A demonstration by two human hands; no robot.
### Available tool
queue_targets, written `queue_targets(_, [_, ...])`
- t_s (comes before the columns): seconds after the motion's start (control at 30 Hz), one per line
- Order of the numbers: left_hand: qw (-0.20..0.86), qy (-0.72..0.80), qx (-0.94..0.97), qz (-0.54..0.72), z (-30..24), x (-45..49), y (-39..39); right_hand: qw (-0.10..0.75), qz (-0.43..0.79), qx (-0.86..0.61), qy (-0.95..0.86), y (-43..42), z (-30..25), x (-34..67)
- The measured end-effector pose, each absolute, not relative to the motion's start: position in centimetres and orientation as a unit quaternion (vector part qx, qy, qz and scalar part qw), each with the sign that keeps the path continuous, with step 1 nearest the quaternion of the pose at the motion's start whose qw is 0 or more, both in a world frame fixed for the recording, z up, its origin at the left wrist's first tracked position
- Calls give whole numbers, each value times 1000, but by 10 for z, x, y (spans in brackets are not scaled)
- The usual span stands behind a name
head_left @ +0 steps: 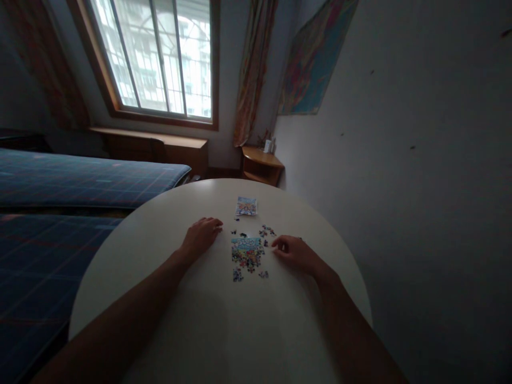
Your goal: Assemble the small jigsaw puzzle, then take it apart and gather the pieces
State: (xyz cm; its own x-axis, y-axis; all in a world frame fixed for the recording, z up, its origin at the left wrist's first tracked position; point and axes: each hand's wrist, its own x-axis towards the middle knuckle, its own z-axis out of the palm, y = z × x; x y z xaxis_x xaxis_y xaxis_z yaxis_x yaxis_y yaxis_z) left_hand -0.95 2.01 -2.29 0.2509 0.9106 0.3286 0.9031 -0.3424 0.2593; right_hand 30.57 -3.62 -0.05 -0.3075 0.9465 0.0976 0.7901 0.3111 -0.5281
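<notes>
A partly assembled jigsaw puzzle (247, 253) lies on the round white table (192, 320), its top strip light blue and its lower part many-coloured. My left hand (202, 234) rests on the table to the left of it, fingers stretched forward and holding nothing I can see. On the other side, my right hand (294, 252) has thumb and index finger curled together close to a loose puzzle piece (265, 243). Whether something small sits between those fingertips is hidden. Several joined pieces (238, 274) lie just below the puzzle, and more loose pieces (266, 231) lie above its right corner.
A small printed picture (246, 206) lies beyond the puzzle. Left of the table stands a bed with a blue plaid mattress (88, 170). A wooden corner shelf (262, 158) stands behind, and a bare wall (400, 213) runs along the right.
</notes>
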Motion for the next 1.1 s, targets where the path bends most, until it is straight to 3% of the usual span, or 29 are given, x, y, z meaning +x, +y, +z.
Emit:
queue_targets(0.27, [24, 673, 705, 223, -12, -60, 36, 201, 177, -571, -776, -33, -1, 314])
queue_targets(1.1, [55, 583, 777, 231, -41, -39, 57, 194, 172, -567, -782, -33, -1, 310])
